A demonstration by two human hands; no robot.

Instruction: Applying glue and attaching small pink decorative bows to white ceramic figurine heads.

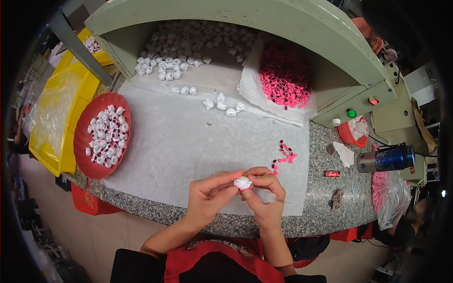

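Observation:
Near the front of the white sheet, my left hand (207,195) and my right hand (267,193) meet, both closed on one small white rounded piece with a pink lower edge (243,183). Thumbs and fingertips press it from both sides. A whitish translucent thing (265,195) shows at my right palm, with a thin pointed bit sticking out beside it; I cannot make out what it is. Just beyond my right hand lie loose small pink and black pieces (286,153). Farther back, several white rounded pieces (221,106) rest on the sheet.
A red scalloped bowl (81,137) with white and pink-black pieces stands left, beside a yellow tray (66,155). Under the pale green metal housing (245,10) lie many white pieces (184,45) and a pink pile (285,87). At right are a red basket (349,133) and blue tumbler (391,158).

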